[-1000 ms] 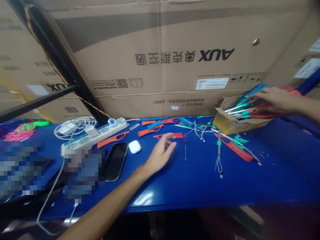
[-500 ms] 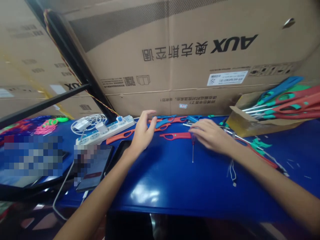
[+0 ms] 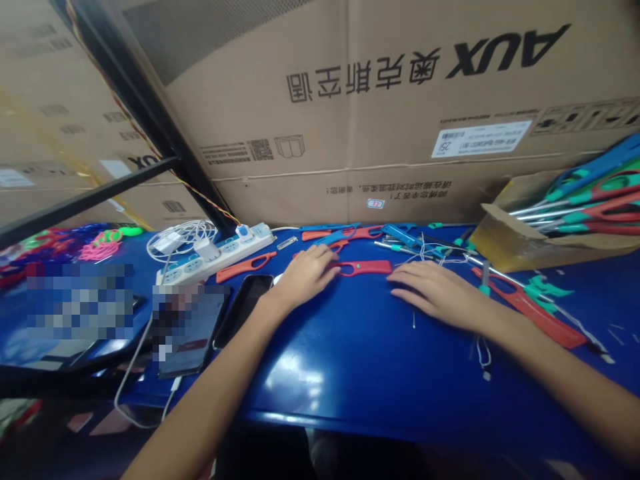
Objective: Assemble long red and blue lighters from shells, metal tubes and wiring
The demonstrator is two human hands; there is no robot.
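The red handle (image 3: 367, 268) lies on the bench (image 3: 345, 360); the left hand (image 3: 307, 275), fingers bent, grip unclear, is at its left end, the right hand (image 3: 437, 293), loosely spread, just right.

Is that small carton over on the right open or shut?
Open: metal rods and red handles show through the uncovered top of the carton.

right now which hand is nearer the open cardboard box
Right. The right hand is left of the open cardboard box and nearer the camera; the left hand is farther left, beyond the red handle.
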